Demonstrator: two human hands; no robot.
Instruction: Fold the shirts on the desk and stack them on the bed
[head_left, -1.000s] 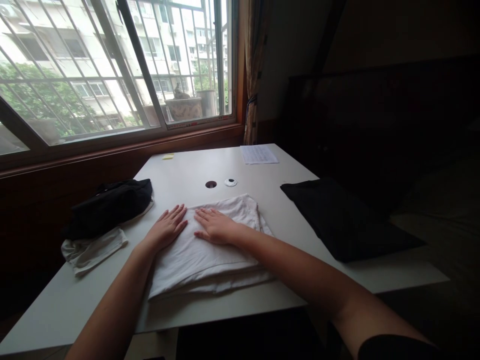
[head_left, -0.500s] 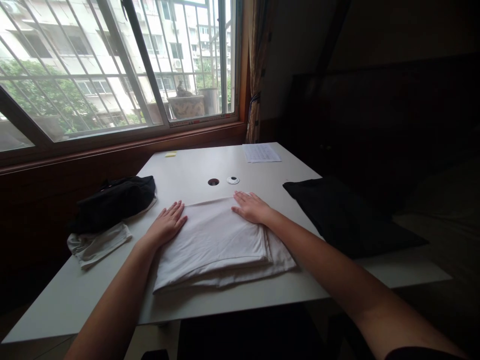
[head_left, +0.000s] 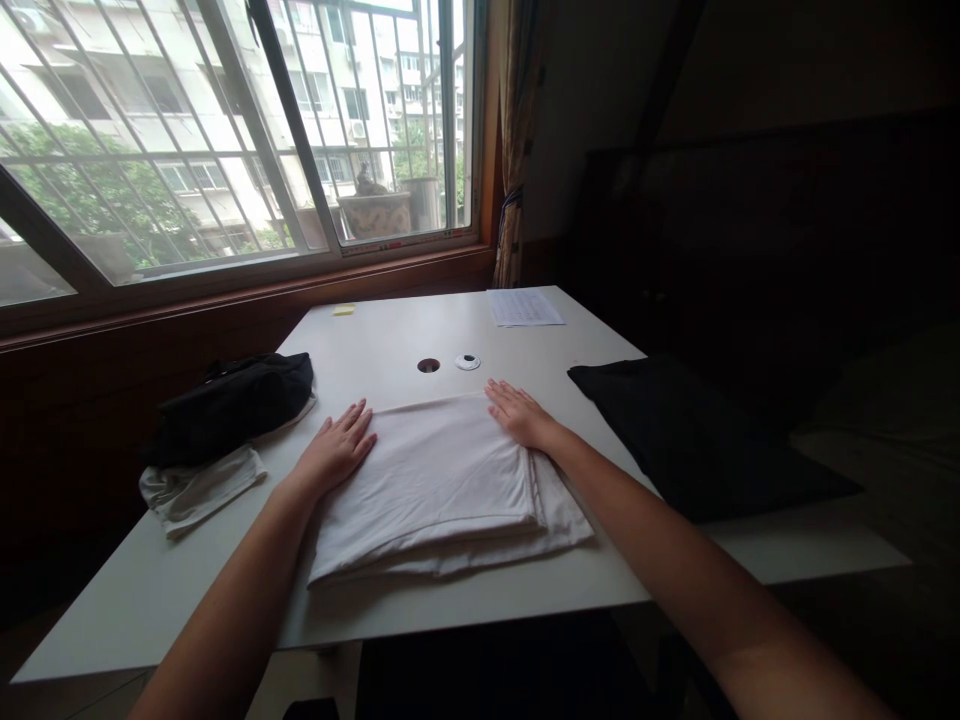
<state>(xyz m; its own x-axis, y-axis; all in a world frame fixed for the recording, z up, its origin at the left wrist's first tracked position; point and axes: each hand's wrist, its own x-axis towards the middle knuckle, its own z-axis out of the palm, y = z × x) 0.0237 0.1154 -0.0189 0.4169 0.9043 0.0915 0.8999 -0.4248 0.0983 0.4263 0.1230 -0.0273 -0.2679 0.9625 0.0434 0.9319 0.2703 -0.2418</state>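
A folded white garment [head_left: 427, 480] lies flat in front of me, its layers showing along the near and right edges. My left hand [head_left: 341, 447] rests on its far left edge, palm down with the fingers stretched out. At the far right corner, my right hand [head_left: 519, 412] lies flat on the cloth, fingers extended. Neither hand grips the fabric. Which kind of garment it is, I cannot tell from the fold.
The white table [head_left: 390, 335] has a round cable hole [head_left: 428, 366] with its cover [head_left: 468, 362] beside it. Papers [head_left: 526, 307] and a yellow note [head_left: 344, 310] lie at the back. Dark clothing [head_left: 232, 408] over pale cloth [head_left: 202, 488] is left; a black garment [head_left: 697, 440] is right.
My right hand has slid a little to the right along the garment's far edge. My left hand stays in place, and the white garment looks the same.
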